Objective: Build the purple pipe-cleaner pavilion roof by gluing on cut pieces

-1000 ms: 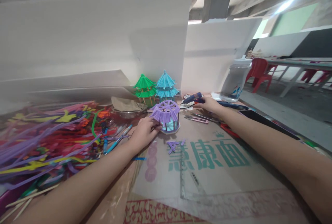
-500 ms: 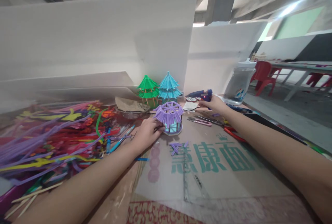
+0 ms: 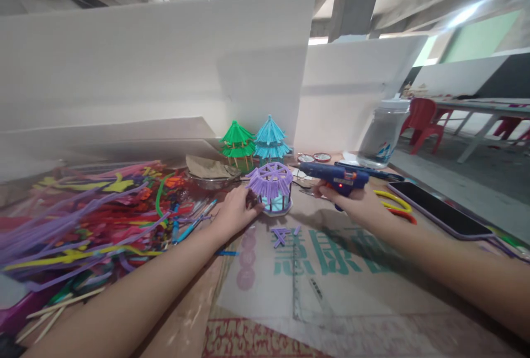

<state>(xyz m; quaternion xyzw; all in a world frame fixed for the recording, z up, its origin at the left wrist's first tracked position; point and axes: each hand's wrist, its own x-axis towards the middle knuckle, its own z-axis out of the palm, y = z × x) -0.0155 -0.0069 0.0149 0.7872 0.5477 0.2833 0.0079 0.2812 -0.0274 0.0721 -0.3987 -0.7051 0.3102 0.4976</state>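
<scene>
My left hand [image 3: 240,209] has its fingers closed on the left side of the base of a small purple pavilion model [image 3: 271,187]. Its roof is an open frame on top with a fringe of purple strips around part of it. In my right hand [image 3: 350,200] is a dark blue glue gun [image 3: 335,173], lifted off the table, its nozzle pointing left toward the model and its red light on. Several short purple pieces [image 3: 280,235] lie in front of the model. Behind it stand a green pavilion model [image 3: 236,140] and a blue one [image 3: 270,137].
Colourful pipe cleaners [image 3: 95,209] are heaped at the left beside a metal bowl [image 3: 213,175]. On the right lie a phone [image 3: 441,209] and yellow-and-red scissors [image 3: 393,203], with a plastic jar [image 3: 383,131] behind. A clear ruler [image 3: 296,286] lies in front.
My right hand has brought the glue gun forward from the back of the table, nearer to me. My left hand has stayed at the purple model.
</scene>
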